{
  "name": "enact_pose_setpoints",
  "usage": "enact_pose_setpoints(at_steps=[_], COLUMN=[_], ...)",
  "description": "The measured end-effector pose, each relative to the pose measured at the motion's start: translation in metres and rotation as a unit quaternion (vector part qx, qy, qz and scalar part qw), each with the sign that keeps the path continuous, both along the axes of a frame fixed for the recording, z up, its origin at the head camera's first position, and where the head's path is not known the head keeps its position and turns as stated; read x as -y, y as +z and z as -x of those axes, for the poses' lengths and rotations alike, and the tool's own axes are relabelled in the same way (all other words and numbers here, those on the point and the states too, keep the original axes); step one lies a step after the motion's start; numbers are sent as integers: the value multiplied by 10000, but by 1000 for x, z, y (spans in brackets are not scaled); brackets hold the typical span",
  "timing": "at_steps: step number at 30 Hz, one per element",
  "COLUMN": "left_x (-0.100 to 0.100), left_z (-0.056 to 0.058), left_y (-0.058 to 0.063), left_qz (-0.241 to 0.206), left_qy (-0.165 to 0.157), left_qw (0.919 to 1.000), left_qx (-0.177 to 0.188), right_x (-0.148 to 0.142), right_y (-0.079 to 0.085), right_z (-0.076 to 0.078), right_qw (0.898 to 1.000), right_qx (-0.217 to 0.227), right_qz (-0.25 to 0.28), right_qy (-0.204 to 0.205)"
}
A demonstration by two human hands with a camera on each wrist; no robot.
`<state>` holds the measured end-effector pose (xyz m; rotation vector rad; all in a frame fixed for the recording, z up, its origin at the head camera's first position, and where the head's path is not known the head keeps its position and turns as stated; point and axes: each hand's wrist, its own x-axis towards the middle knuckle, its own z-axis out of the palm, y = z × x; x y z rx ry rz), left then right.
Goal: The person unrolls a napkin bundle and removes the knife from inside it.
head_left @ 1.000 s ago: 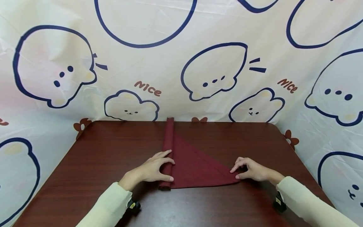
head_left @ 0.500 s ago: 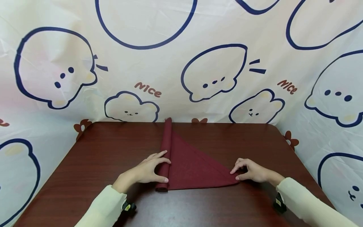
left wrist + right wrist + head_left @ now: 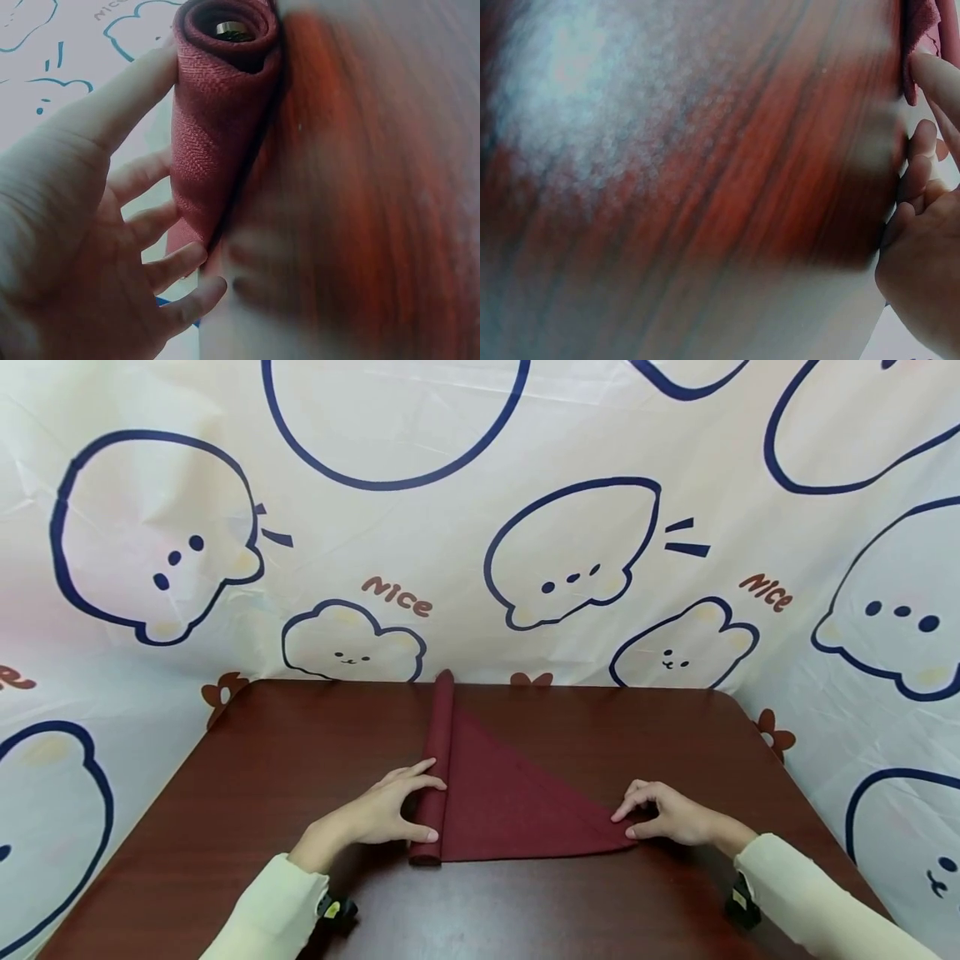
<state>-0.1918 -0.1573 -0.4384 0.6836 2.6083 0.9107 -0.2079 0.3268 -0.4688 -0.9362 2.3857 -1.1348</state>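
Note:
A dark red woven cloth (image 3: pixel 498 802) lies on the table, its left side wound into a long roll (image 3: pixel 442 727) that reaches the far edge. Its flat part forms a triangle running to a corner at the right. My left hand (image 3: pixel 382 810) rests on the near part of the roll, fingers spread and fairly straight, thumb toward the near end. In the left wrist view, a small gold-coloured rim (image 3: pixel 232 30) shows inside the roll's end. With thumb and forefinger, my right hand (image 3: pixel 671 812) holds the cloth's right corner, its other fingers curled in.
The dark brown wooden table (image 3: pixel 330 727) has a glossy patch near its front. Behind it and at both sides hangs a pale sheet (image 3: pixel 450 527) with blue-outlined cartoon figures. A black device (image 3: pixel 337 910) is strapped at each wrist.
My left hand and the roll have shifted slightly left, and a little more flat cloth shows between roll and corner. The right hand has stayed almost in place.

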Motion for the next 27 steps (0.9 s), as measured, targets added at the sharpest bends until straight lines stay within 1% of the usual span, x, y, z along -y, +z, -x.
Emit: enact_pose_setpoints(at_steps=[7, 13, 17, 20, 23, 27], left_x=[4, 9, 13, 15, 17, 18], left_z=[1, 1, 1, 2, 3, 3], left_y=[0, 0, 1, 3, 5, 7], left_qz=[-44, 9, 73, 119, 127, 160], left_qy=[-37, -42, 13, 36, 65, 97], left_qw=[10000, 10000, 9999, 9999, 9999, 9997], left_qx=[-58, -85, -92, -59, 49, 128], right_x=[-2, -2, -1, -1, -1, 0], right_y=[-1, -2, -1, 0, 1, 0], right_z=[1, 1, 1, 1, 1, 2], right_qw=[10000, 10000, 10000, 10000, 10000, 9999], right_qx=[-88, -51, -26, -23, -20, 28], right_qz=[4, 15, 14, -12, -44, -98], right_qy=[11, 16, -8, -43, -70, -88])
